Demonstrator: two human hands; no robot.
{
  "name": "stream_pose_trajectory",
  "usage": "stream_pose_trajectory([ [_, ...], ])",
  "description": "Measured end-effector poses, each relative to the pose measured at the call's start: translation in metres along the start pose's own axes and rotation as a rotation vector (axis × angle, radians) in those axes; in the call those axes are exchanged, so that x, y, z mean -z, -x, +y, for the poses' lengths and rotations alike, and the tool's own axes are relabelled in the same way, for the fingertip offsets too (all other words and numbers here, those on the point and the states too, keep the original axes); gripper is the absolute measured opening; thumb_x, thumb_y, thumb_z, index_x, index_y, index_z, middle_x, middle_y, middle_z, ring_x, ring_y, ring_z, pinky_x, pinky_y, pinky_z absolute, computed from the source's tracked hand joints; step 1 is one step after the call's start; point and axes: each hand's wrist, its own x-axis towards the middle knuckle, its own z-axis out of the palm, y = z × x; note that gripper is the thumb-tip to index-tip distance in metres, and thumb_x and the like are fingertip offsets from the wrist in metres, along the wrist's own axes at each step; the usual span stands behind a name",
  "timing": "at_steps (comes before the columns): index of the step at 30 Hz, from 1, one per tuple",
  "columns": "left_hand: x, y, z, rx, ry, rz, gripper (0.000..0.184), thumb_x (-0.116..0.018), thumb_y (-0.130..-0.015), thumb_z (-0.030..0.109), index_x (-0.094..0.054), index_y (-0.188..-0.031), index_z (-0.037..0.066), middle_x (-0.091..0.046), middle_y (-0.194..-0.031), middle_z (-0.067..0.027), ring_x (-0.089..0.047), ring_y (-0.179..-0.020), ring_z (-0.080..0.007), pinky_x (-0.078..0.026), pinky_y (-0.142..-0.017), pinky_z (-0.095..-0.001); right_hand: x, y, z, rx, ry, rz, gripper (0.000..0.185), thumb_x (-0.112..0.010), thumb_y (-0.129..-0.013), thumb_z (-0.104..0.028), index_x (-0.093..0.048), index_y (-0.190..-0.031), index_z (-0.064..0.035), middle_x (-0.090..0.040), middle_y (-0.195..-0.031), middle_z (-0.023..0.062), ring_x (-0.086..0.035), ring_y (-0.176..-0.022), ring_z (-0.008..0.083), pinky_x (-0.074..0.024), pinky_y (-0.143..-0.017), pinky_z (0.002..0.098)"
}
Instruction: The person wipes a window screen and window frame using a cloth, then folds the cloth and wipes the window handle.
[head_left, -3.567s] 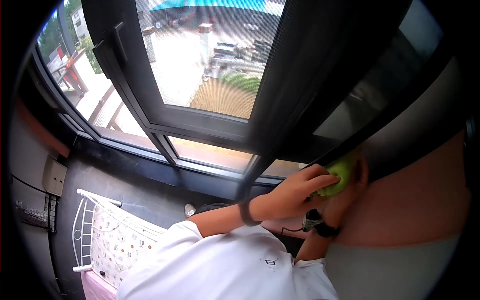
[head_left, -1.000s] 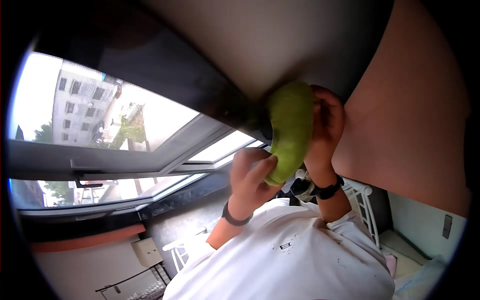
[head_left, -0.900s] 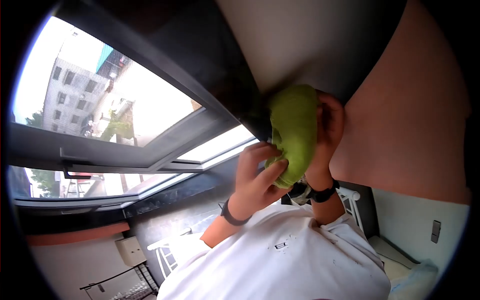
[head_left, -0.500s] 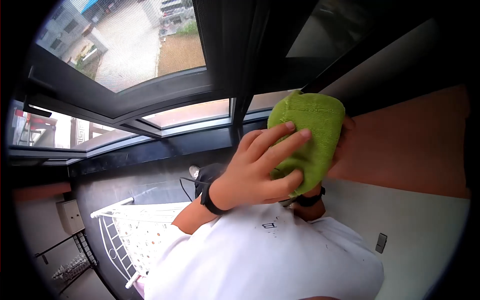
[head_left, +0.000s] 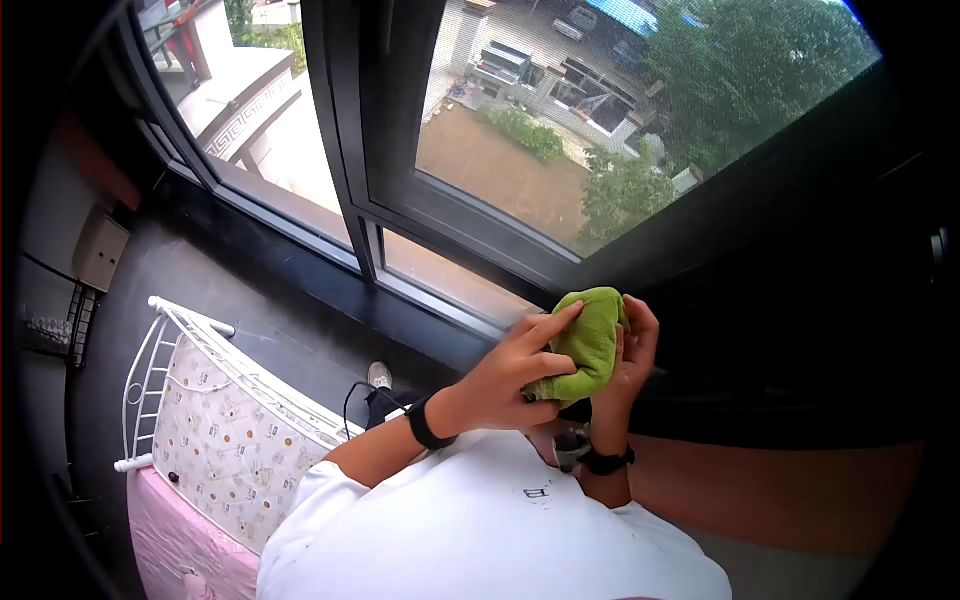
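Observation:
Between my two hands, in front of my chest, is a folded green cloth (head_left: 592, 345) with a soft, towel-like surface. My left hand (head_left: 505, 375) grips it from the left, with fingers bent over its near face. At the cloth's right edge, my right hand (head_left: 632, 355) closes on it; part of that palm is behind the fabric. A black band (head_left: 428, 425) circles my left wrist, and a watch (head_left: 575, 450) on a dark strap is on my right wrist.
Dark-framed windows (head_left: 365, 210) run along the wall ahead, one with a mesh screen (head_left: 530, 150). To the left stands a white metal bed frame (head_left: 150, 375) with a patterned mattress (head_left: 220, 430) and pink bedding (head_left: 180, 530). A shoe (head_left: 379, 376) shows on the dark floor.
The view has swung toward the right-hand window. The cloth is now more compact and lower in view, and my right hand, mostly hidden behind it before, shows at its side.

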Motion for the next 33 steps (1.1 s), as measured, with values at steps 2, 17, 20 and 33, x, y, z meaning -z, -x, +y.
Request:
stream_pose_trajectory([
  [2, 0.023, 0.011, -0.019, 0.089, 0.083, 0.018, 0.046, -0.066, -0.061, 0.001, -0.052, -0.104, 0.009, -0.033, -0.140, -0.0211, -0.042, -0.114, -0.0403, -0.033, -0.097, -0.0414, -0.022, -0.011, 0.004, -0.175, -0.085, -0.159, 0.036, -0.053, -0.090, -0.007, -0.043, -0.123, 0.0008, -0.048, -0.109, 0.0054, -0.049, -0.097, 0.0113, -0.0397, -0.086, 0.0230],
  [17, 0.253, -0.040, -0.035, 0.033, -0.309, 0.594, 0.036, -0.048, -0.075, -0.006, -0.050, -0.109, 0.005, -0.058, -0.105, -0.0100, -0.057, -0.094, -0.0214, -0.046, -0.081, -0.0304, -0.198, -0.129, -0.013, 0.178, 0.375, -0.451, 0.027, -0.069, -0.080, -0.013, -0.054, -0.100, -0.0013, -0.063, -0.085, 0.0107, -0.061, -0.070, 0.0119, -0.0492, -0.059, 0.0232],
  [20, 0.289, -0.072, -0.027, 0.058, -0.305, 0.641, 0.034, -0.048, -0.077, -0.003, -0.050, -0.110, 0.005, -0.056, -0.098, -0.0080, -0.056, -0.086, -0.0157, -0.047, -0.077, -0.0278, -0.225, -0.140, -0.027, 0.359, 0.301, -0.449, 0.029, -0.069, -0.079, -0.012, -0.055, -0.103, -0.0029, -0.063, -0.082, 0.0123, -0.064, -0.070, 0.0140, -0.0501, -0.060, 0.0241],
  [33, 0.302, -0.120, -0.029, 0.217, -0.321, 0.607, 0.033, -0.049, -0.092, 0.017, -0.048, -0.119, -0.001, -0.058, -0.104, -0.0149, -0.057, -0.097, -0.0217, -0.048, -0.079, -0.0302, -0.246, -0.151, -0.044, 0.465, 0.297, -0.245, 0.030, -0.067, -0.078, -0.002, -0.055, -0.106, -0.0018, -0.063, -0.086, 0.0102, -0.065, -0.075, 0.0147, -0.0530, -0.060, 0.0234],
])
